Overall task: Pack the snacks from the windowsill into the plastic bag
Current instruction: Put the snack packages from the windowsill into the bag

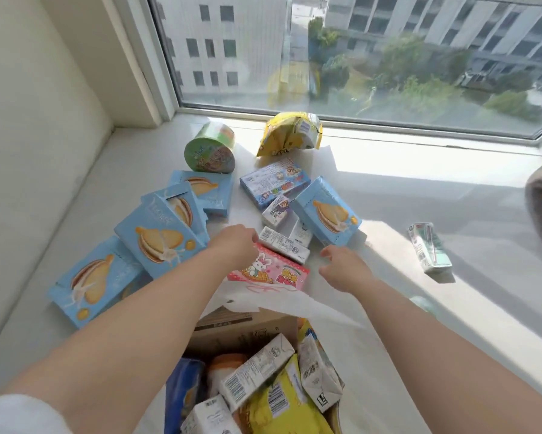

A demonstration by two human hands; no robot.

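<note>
The left hand (233, 245) reaches over the far end of the pink box (272, 270), fingers curled down at its top edge beside a small white carton (283, 244); whether they actually grip the box or only touch it cannot be told. The right hand (344, 267) hovers just right of the pink box with fingers loosely spread, holding nothing.

Below both wrists, the plastic bag (282, 300) lies open toward the person, its white rim under the pink box. Inside it are a brown cardboard box (232, 327), several white cartons (257, 371), a yellow packet (279, 405) and a blue packet (182, 396).

Left of the left hand lie blue biscuit boxes (160, 236) on the windowsill (388, 189); another blue box (326, 211) sits beyond the right hand. Farther off stand a green cup (210, 150) and a yellow bag (290, 134). A lone carton (429, 247) lies well right of the right hand.
</note>
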